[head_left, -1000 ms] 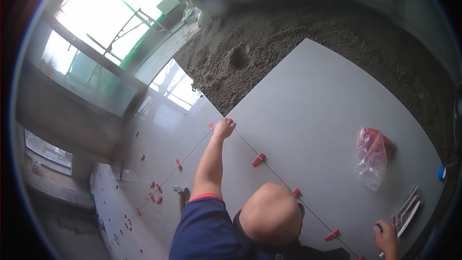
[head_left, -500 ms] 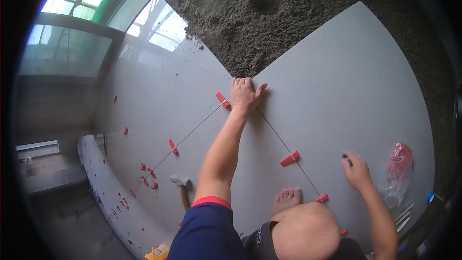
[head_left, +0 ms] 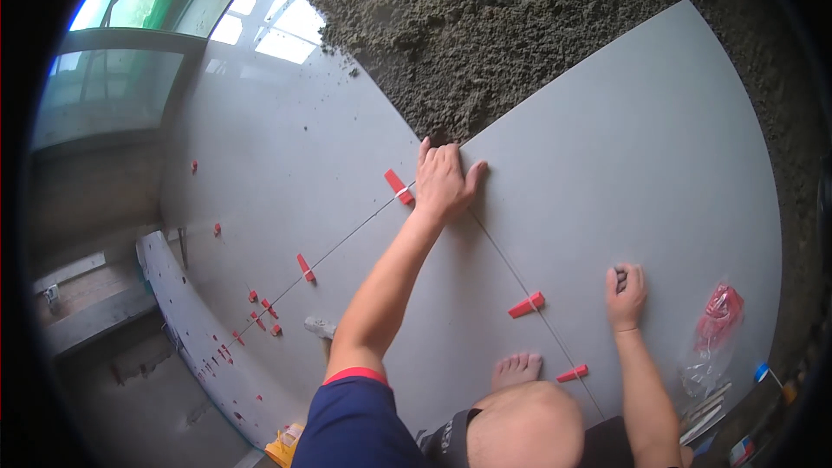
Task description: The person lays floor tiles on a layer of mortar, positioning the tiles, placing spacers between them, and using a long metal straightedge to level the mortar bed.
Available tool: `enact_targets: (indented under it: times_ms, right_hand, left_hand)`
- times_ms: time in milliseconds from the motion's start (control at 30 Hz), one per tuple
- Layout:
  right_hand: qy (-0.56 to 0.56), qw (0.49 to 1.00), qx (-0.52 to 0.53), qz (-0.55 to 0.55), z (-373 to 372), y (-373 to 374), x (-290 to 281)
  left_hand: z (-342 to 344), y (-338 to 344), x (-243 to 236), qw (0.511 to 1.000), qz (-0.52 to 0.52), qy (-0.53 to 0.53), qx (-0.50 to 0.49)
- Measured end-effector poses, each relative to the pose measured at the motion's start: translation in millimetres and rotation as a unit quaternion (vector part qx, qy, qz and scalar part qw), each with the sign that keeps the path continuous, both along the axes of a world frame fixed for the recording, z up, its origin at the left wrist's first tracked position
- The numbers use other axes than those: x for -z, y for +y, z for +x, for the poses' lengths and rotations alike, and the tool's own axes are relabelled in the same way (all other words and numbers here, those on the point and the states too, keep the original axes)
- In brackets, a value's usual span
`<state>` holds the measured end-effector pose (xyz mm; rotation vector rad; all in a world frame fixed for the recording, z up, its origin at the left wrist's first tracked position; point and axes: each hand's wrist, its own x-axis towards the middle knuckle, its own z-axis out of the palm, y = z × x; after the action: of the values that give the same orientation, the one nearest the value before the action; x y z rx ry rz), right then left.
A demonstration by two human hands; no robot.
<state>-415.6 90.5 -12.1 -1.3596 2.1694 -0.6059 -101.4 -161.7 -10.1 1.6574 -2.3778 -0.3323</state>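
Note:
My left hand reaches forward to the point where the grey tiles meet the loose mortar. Its palm rests over the joint, thumb out to the right, with the fingertips at the tile edge and partly hidden there. Beside it, a red wedge sits in a pale clip on the left joint. My right hand is closed over the right-hand tile, around a small dark thing I cannot make out. Left of this hand, another red wedge crosses the joint, and a further red wedge lies nearer me.
Rough grey mortar spreads beyond the tiles. At right lie a clear bag of red pieces and some pale strips. A hammer is left of my left arm, with several red wedges farther left.
My right hand has moved slightly left and its fingers have closed. My left hand stays at the tile corner. The view has shifted a little.

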Motion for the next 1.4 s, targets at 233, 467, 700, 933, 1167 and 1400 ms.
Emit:
enact_targets:
  times_ms: [233,467,700,933,1167,1400]
  right_hand:
    - [0.089,0.991,-0.014,-0.102,16.4,-5.5,5.8]
    - [0.141,0.987,-0.026,-0.074,13.8,-9.8,1.8]
    - [0.162,0.984,-0.045,-0.062,21.8,-11.1,5.8]
    - [0.176,0.978,-0.066,-0.089,14.2,-6.5,15.1]
    - [0.143,0.985,-0.052,-0.077,18.5,-4.2,10.4]
    - [0.164,0.983,-0.058,-0.054,20.1,-7.3,7.9]
  left_hand:
    - [-26.7,-13.0,-0.2,0.995,-0.081,0.033,-0.044]
    - [-54.8,-19.6,-10.3,0.983,0.101,-0.009,-0.154]
    - [-39.3,-31.4,-6.5,0.974,0.145,0.017,-0.174]
    - [-39.6,-31.9,-7.1,0.970,0.173,0.010,-0.170]
    - [-63.0,-21.7,-9.1,0.986,-0.087,0.036,-0.140]
    - [-83.1,-28.9,4.3,0.983,-0.018,0.074,-0.170]
